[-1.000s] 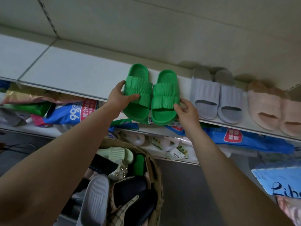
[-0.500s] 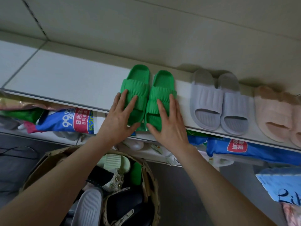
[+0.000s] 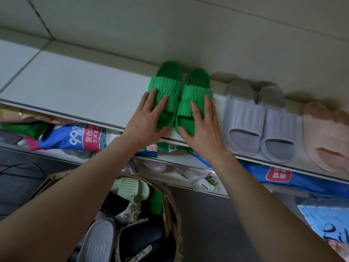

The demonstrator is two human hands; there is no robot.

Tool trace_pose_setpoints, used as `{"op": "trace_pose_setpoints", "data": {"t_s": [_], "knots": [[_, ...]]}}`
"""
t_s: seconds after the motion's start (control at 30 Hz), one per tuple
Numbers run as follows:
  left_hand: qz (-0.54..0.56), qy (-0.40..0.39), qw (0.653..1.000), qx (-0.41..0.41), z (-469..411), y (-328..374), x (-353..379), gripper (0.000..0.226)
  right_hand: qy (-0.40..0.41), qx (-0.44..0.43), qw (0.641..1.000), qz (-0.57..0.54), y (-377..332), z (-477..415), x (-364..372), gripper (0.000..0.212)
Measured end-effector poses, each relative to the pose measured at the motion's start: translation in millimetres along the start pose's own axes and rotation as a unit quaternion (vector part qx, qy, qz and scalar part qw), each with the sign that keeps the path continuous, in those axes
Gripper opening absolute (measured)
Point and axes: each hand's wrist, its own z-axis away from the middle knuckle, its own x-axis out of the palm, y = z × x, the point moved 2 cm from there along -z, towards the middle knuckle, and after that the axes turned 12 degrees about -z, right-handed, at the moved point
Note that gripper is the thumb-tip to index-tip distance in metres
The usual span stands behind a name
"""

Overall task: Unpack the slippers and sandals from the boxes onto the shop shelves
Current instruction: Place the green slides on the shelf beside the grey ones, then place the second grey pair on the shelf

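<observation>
Top shelf [image 3: 75, 91], white, against the wall. Pair of green slippers [image 3: 167, 87] on it, side by side and touching, heels to the wall, toes at the front edge.

Left hand [image 3: 145, 123]: flat, fingers straight and spread, lying across the strap of the left-side green slipper; thumb along its toe end. No curl, nothing gripped.

Right hand [image 3: 204, 129]: same posture, fingers straight and spread over the strap of the right-side green slipper, thumb at the toe. Pressing or resting, not holding.

Just right of the green pair: grey slippers [image 3: 243, 114], then pink slippers [image 3: 324, 133], same shelf, same facing.

Lower shelf holds blue bags [image 3: 75, 138] and small packets.

Below, a cardboard box [image 3: 171, 210] between the forearms, with mixed footwear inside: a pale green slipper [image 3: 130, 186], a white one [image 3: 98, 241], dark pairs.
</observation>
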Motion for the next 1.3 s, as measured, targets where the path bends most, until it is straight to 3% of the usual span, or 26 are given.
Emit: {"op": "trace_pose_setpoints", "data": {"t_s": [0.17,0.3,0.57,0.77,0.9,1.0,1.07,1.2,1.3], "knots": [[-0.004,-0.005,1.0,0.0,4,-2,-9,0.08,-0.006,0.0,1.0,0.022,-4,1,-4,0.082],[-0.019,0.028,0.999,0.026,25,-9,-26,0.063,0.01,-0.011,0.999,0.045,-15,16,-8,0.065],[0.023,0.059,0.998,0.02,146,-56,-54,0.041,0.051,-0.034,0.998,0.023,-56,116,19,0.044],[0.053,-0.047,0.996,-0.06,312,-106,-46,0.04,-0.021,0.014,0.997,-0.067,-137,236,96,0.036],[0.057,-0.151,0.977,-0.143,428,-131,-27,0.046,-0.249,0.044,0.958,-0.138,-198,309,162,0.045],[0.067,-0.228,0.959,-0.153,481,-136,-10,0.05,-0.371,0.022,0.924,-0.087,-213,336,190,0.048],[0.062,-0.294,0.944,-0.138,496,-139,2,0.055,-0.369,0.033,0.926,-0.077,-213,335,191,0.036],[-0.037,-0.388,0.918,-0.069,494,-142,26,0.069,-0.265,0.156,0.939,-0.153,-200,314,168,0.022],[-0.12,-0.431,0.894,-0.036,479,-140,38,0.06,-0.201,0.211,0.94,-0.178,-183,299,150,0.019]]}}
